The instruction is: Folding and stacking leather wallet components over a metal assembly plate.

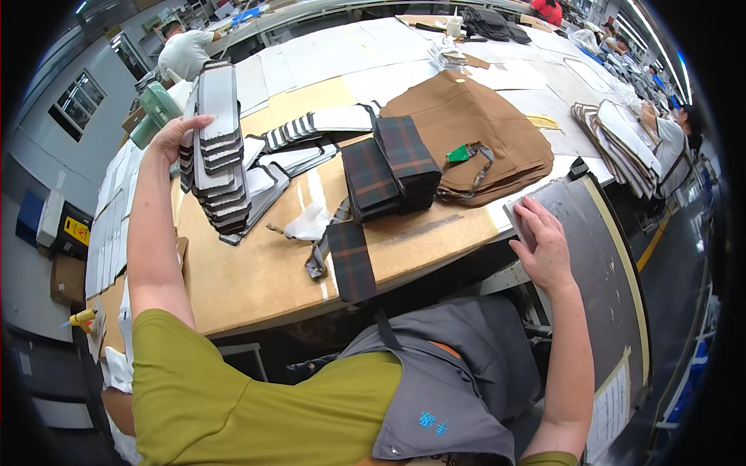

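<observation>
My left hand [172,138] grips the left side of a tall, fanned stack of white panels with black edges [220,116], its thumb across the top piece. More such panels [299,155] lie fanned beside it. My right hand [546,247] is closed over a flat grey block-like piece [519,220] at the edge of a grey board [594,256]; its palm side is hidden. Between my hands stand stacks of dark plaid pieces [404,159]. One plaid piece [352,262] lies at the table's near edge, hanging slightly over it.
A pile of brown panels [474,124] lies behind the plaid stacks, with a strap and green tag [465,152] on it. White scrap [309,222] and a plaid strip [317,262] lie nearer me. Another panel stack [618,144] is at right. Other people work beyond the table.
</observation>
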`<state>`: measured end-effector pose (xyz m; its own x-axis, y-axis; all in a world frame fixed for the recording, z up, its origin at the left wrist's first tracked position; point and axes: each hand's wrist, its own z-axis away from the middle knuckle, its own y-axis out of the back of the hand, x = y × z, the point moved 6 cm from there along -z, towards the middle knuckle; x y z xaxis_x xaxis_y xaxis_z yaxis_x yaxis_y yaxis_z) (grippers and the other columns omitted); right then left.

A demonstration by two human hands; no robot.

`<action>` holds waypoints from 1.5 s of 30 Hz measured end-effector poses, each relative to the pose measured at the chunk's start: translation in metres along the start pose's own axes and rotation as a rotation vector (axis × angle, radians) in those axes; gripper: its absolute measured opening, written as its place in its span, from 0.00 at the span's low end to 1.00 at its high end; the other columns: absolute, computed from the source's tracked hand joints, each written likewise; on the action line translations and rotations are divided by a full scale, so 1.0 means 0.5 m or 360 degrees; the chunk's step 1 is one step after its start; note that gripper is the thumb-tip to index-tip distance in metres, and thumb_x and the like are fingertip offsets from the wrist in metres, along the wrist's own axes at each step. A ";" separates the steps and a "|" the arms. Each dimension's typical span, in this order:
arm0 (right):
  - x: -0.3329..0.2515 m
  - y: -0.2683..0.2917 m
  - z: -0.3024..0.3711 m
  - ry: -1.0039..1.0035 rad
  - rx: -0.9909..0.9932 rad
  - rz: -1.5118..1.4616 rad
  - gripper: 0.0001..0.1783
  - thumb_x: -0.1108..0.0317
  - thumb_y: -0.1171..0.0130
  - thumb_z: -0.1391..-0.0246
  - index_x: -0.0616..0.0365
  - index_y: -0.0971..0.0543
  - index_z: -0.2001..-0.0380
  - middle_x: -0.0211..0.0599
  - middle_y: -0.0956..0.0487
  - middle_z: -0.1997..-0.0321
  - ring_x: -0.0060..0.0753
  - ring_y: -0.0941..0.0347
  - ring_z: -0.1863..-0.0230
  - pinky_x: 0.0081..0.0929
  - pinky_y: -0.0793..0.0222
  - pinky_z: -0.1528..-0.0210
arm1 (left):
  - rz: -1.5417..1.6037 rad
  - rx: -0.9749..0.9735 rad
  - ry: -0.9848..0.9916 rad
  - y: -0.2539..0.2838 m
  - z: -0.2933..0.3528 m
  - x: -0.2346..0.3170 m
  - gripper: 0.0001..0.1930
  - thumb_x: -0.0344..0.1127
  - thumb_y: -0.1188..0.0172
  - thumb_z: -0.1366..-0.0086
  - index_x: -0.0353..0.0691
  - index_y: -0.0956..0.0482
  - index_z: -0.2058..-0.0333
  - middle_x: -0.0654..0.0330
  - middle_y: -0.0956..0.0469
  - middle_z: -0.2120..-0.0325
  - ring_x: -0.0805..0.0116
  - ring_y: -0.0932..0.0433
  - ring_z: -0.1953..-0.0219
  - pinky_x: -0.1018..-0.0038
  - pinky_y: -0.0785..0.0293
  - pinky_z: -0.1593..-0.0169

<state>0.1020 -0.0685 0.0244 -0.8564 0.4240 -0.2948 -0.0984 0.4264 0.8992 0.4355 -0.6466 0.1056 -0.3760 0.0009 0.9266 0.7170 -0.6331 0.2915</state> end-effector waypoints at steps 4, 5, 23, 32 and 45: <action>0.000 0.002 0.000 0.0005 0.0009 -0.0003 0.35 0.69 0.31 0.56 0.52 0.26 0.40 0.39 0.29 0.33 0.43 0.37 0.31 0.40 0.45 0.30 | 0.0167 -0.0023 0.0063 0.015 -0.011 -0.049 0.30 0.42 0.23 0.50 0.34 0.22 0.51 0.55 0.16 0.61 0.67 0.16 0.64 0.72 0.19 0.56; 0.000 0.001 0.000 0.0015 0.0002 -0.0003 0.35 0.69 0.31 0.56 0.52 0.26 0.40 0.39 0.30 0.33 0.43 0.37 0.31 0.41 0.45 0.30 | 0.0273 -0.0042 0.0096 0.023 -0.017 -0.067 0.29 0.44 0.24 0.49 0.34 0.21 0.52 0.55 0.15 0.61 0.65 0.15 0.62 0.71 0.19 0.54; 0.015 -0.001 -0.001 0.0024 0.0002 0.0021 0.35 0.65 0.30 0.55 0.52 0.26 0.41 0.40 0.29 0.33 0.43 0.38 0.30 0.41 0.46 0.29 | 0.1694 0.0100 -0.0408 -0.027 -0.034 0.153 0.20 0.42 0.35 0.36 0.38 0.20 0.50 0.52 0.18 0.51 0.53 0.18 0.51 0.52 0.25 0.42; -0.061 -0.019 -0.038 -0.0122 -0.0147 -0.1095 0.58 0.54 0.25 0.54 0.50 0.49 0.26 0.56 0.36 0.30 0.48 0.39 0.29 0.39 0.44 0.28 | 0.1729 -0.1298 -0.0446 -0.443 0.022 0.311 0.20 0.45 0.38 0.34 0.37 0.20 0.50 0.52 0.17 0.53 0.53 0.19 0.50 0.53 0.24 0.41; 0.111 0.127 0.359 -0.0772 0.1013 -0.2449 0.29 0.80 0.30 0.52 0.56 0.24 0.45 0.33 0.22 0.44 0.30 0.27 0.42 0.33 0.32 0.38 | 0.1532 -0.1602 0.0677 -1.321 0.452 0.125 0.27 0.49 0.35 0.36 0.39 0.25 0.44 0.54 0.20 0.47 0.55 0.23 0.45 0.53 0.31 0.37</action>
<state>0.1394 0.1254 0.0071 0.0509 -0.5088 -0.8594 -0.3103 0.8099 -0.4978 0.0711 -0.0535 0.0246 -0.2671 -0.8400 0.4722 0.1477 -0.5200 -0.8413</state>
